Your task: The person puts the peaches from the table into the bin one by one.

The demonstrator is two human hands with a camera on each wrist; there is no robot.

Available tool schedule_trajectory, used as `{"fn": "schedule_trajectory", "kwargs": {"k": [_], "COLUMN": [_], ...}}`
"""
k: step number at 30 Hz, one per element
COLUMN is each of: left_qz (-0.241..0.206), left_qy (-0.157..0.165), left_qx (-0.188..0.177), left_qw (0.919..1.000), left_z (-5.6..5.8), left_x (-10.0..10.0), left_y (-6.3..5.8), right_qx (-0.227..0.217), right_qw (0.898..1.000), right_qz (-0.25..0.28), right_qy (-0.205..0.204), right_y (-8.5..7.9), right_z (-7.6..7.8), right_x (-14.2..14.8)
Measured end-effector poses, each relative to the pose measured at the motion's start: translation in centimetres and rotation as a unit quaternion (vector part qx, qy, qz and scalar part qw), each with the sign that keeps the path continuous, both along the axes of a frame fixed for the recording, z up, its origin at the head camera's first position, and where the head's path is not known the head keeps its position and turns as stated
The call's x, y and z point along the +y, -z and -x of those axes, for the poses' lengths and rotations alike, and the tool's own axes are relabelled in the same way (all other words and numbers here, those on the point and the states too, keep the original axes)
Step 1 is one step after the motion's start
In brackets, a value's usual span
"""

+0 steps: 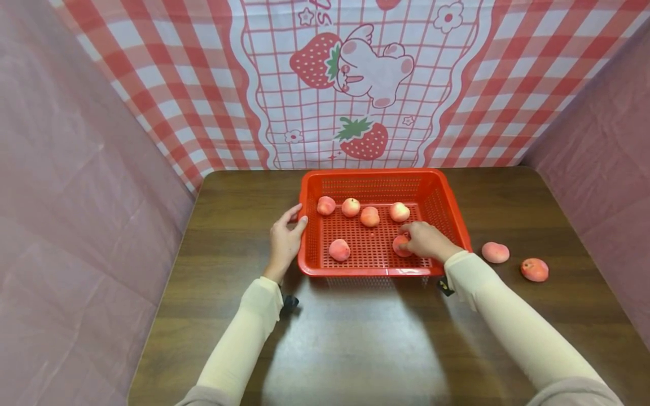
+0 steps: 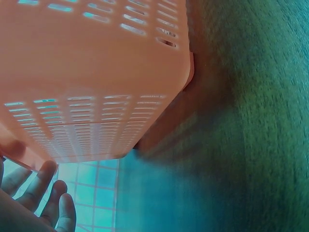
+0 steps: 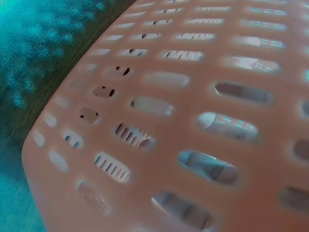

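A red plastic basket (image 1: 378,272) with slotted walls stands on the table. My right hand (image 1: 425,239) reaches over its right front edge and holds a peach (image 1: 400,246) low in the basket, fingertips curled on the fruit. At the basket's left rim, my left hand (image 1: 286,239) touches the outside with loosely extended fingers (image 2: 41,186). Several other peaches lie in the basket: one at front left (image 1: 339,250), the rest along the back, such as the rightmost back peach (image 1: 399,212). In the right wrist view the basket wall (image 3: 159,121) fills most of the frame and hides the hand.
Two more peaches lie on the table right of the basket, a pink peach (image 1: 495,252) and a redder peach (image 1: 535,270). Behind the wooden table (image 1: 233,225) hangs a checked strawberry cloth (image 1: 203,73). Pink cloth walls (image 1: 76,197) stand on both sides.
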State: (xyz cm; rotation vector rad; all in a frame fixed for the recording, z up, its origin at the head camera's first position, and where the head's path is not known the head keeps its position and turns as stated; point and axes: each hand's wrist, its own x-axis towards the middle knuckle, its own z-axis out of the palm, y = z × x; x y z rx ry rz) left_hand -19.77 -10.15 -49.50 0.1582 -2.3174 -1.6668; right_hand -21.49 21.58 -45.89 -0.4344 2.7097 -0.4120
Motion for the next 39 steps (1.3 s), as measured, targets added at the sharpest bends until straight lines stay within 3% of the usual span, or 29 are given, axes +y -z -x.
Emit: {"fn": "schedule_trajectory", "kwargs": {"k": [8, 22, 39], "left_qz": [-0.01, -0.032, -0.018], "left_qy": [-0.002, 0.004, -0.003], "left_qx": [0.002, 0.003, -0.004], "left_qw": [0.9999, 0.9995, 0.9998], "left_z": [0.0, 0.2, 0.1], "left_x": [0.1, -0.1, 0.0], "left_y": [0.1, 0.1, 0.0], "right_qx": [0.021, 0.007, -0.006], "right_qw": [0.999, 1.0, 0.999], "right_qz": [0.029, 0.016, 0.039], "right_qy": [0.0, 0.023, 0.027], "right_y": [0.1, 0.2, 0.1], "right_z": [-0.4, -0.6, -1.0], "right_x": [1.1, 2.2, 2.1]}}
